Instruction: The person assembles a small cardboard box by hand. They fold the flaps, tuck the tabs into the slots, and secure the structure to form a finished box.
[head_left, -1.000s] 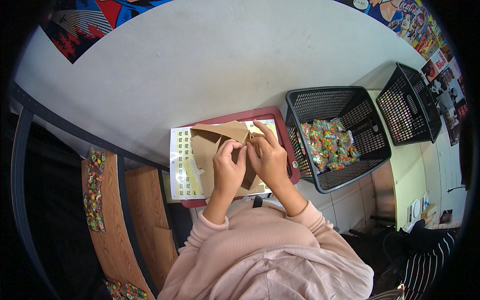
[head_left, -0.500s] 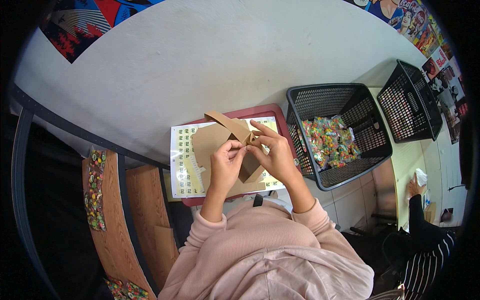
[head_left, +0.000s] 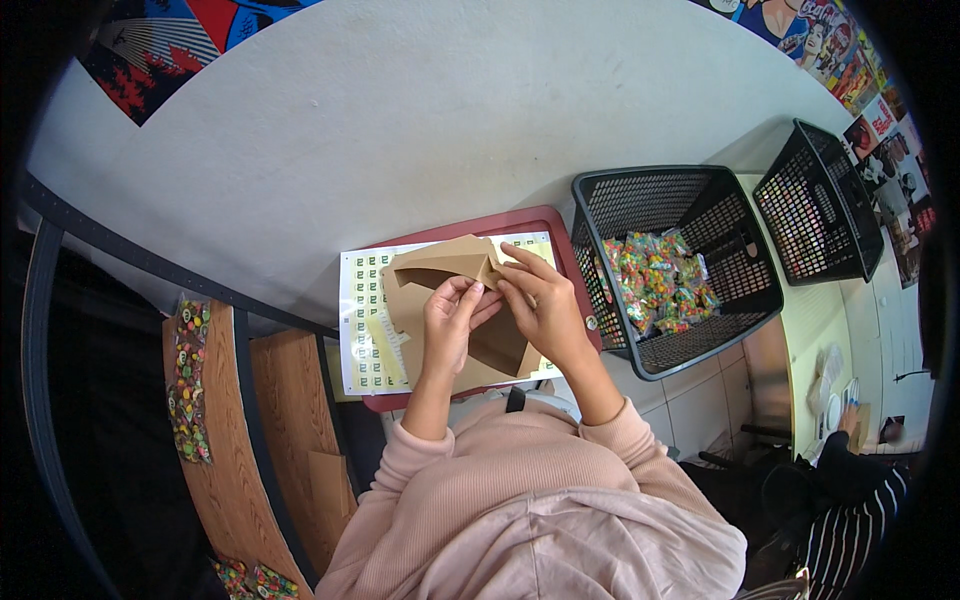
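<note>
A brown paper bag [head_left: 448,262] is held up over a red tray [head_left: 545,223], its mouth spread open toward the wall. My left hand [head_left: 452,322] grips the bag's near edge from the left, and my right hand [head_left: 540,303] pinches the same edge from the right. More flat brown bags [head_left: 497,350] lie under my hands on the tray. A white sheet of small green-and-yellow stickers [head_left: 360,330] lies beneath them, showing at the left.
A black mesh basket [head_left: 690,190] with several colourful candy packets [head_left: 660,282] stands right of the tray, a second black basket [head_left: 815,200] beyond it. Wooden shelves [head_left: 215,420] with candy packets sit at the lower left. Another person [head_left: 850,480] is at the lower right.
The bag was lifted and turned between my hands and its mouth now gapes open. Another person has come into view at the lower right.
</note>
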